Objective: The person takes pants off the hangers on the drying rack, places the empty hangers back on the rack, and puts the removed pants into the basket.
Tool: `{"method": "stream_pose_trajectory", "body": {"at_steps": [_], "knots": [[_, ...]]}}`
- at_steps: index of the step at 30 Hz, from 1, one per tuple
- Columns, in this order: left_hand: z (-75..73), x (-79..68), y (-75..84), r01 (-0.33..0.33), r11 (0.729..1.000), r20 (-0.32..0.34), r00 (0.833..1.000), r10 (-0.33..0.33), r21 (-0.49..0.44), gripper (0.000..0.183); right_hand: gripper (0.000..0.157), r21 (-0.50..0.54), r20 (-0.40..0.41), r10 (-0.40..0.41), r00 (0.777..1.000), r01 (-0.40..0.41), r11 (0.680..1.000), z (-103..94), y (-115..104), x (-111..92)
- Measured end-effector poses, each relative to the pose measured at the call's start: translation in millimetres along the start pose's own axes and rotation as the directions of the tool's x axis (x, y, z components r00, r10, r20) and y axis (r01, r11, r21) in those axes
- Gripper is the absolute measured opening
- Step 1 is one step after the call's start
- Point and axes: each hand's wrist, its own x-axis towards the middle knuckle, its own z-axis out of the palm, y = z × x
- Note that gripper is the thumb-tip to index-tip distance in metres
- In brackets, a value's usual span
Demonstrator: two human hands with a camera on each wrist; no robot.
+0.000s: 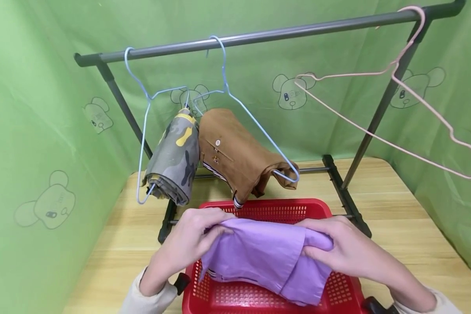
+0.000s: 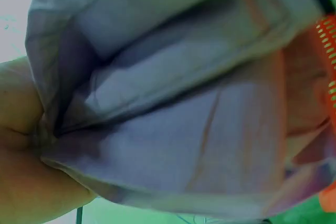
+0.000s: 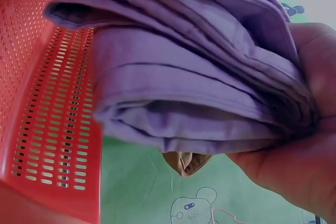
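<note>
A folded purple garment [image 1: 259, 257] is held up over a red plastic basket [image 1: 322, 209]. My left hand [image 1: 196, 235] pinches its upper left corner between thumb and fingers. At the other end my right hand [image 1: 341, 248] grips the top right edge, thumb in front. In the right wrist view the purple cloth [image 3: 184, 82] shows several stacked layers gathered in that hand [image 3: 315, 119]. The left wrist view shows loose folds of the cloth [image 2: 157, 145], somewhat blurred, next to the left hand [image 2: 42, 161].
A grey metal rail [image 1: 274, 35] spans the back. From it hang a camouflage garment [image 1: 176, 152] and a brown garment [image 1: 239, 152] on blue hangers, and a bare pink hanger [image 1: 396, 72] at the right. Green cloth [image 1: 43, 131] walls surround the wooden table [image 1: 114, 248].
</note>
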Motion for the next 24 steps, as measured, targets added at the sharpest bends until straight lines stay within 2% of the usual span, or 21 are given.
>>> {"method": "stream_pose_trajectory", "body": {"at_steps": [5,9,12,15,17,24], "knots": [[-4.3,2.1,-1.9,0.035,0.999,0.048,0.998,-0.035,-0.013,0.017,0.05,0.023,-0.045,-0.011,0.999,0.012,1.0,0.2,1.2,0.1],[-8.2,1.5,-2.1,0.072,0.997,0.11,0.991,-0.072,0.007,0.03,0.052,0.038,-0.075,-0.049,0.996,0.052,0.998,0.6,4.8,1.4],[-10.4,1.1,-2.1,0.078,0.996,0.205,0.975,-0.085,0.045,0.043,0.054,0.053,-0.078,-0.081,0.994,0.085,0.995,-0.1,7.6,2.1],[-10.5,2.4,-4.1,0.072,0.996,0.304,0.949,-0.085,0.052,0.052,0.054,0.08,-0.069,-0.084,0.994,0.09,0.993,-2.7,9.8,1.8],[-9.6,3.8,-6.5,0.072,0.997,0.341,0.937,-0.079,0.031,0.053,0.054,0.112,-0.052,-0.06,0.997,0.066,0.992,-5.9,10.8,0.7],[-3.3,4.9,-16.3,0.102,0.994,0.377,0.923,-0.078,-0.044,0.042,0.044,0.24,0.069,0.036,0.997,-0.051,0.969,-12.8,15.3,0.8]]}}
